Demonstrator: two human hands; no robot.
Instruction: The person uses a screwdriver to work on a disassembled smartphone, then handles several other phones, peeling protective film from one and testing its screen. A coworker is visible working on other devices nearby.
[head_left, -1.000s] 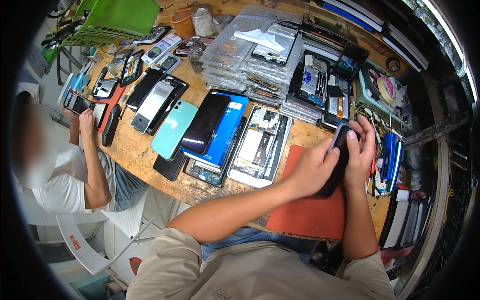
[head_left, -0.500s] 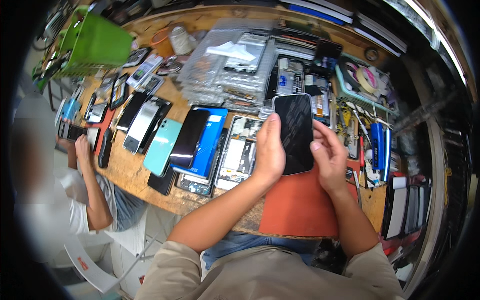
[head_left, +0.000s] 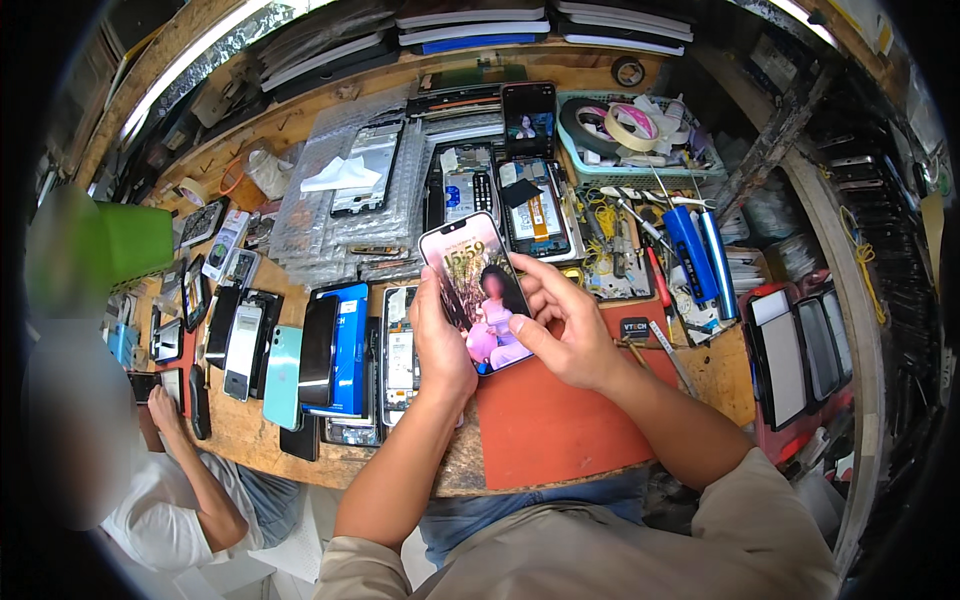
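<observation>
A smartphone [head_left: 460, 290] with a lit screen is held up over the red-orange mat [head_left: 560, 430], tilted a little to the left. A photo of a person in pink fills its screen. My left hand [head_left: 443, 350] is closed round its left side, the thumb lying along the edge. On the other side my right hand [head_left: 580, 335] grips the right edge, its thumb over the lower right of the screen and its fingers bent by the upper right. Just left of the left hand lies an opened phone [head_left: 400, 350] with its inner parts showing.
Left along the bench are a mint-green phone [head_left: 283, 375], a blue box [head_left: 350, 350] and a screwdriver [head_left: 199, 400]. Bubble-wrapped stacks [head_left: 320, 230] stand behind. A teal basket [head_left: 700, 172] holds tape rolls; blue tools [head_left: 690, 255] lie before it. A co-worker's hand [head_left: 165, 410] is at far left.
The phone's dark screen has lit up. My right thumb has come onto the glass from the edge. The view has swung, so the bench sits further left and the shelf above shows more.
</observation>
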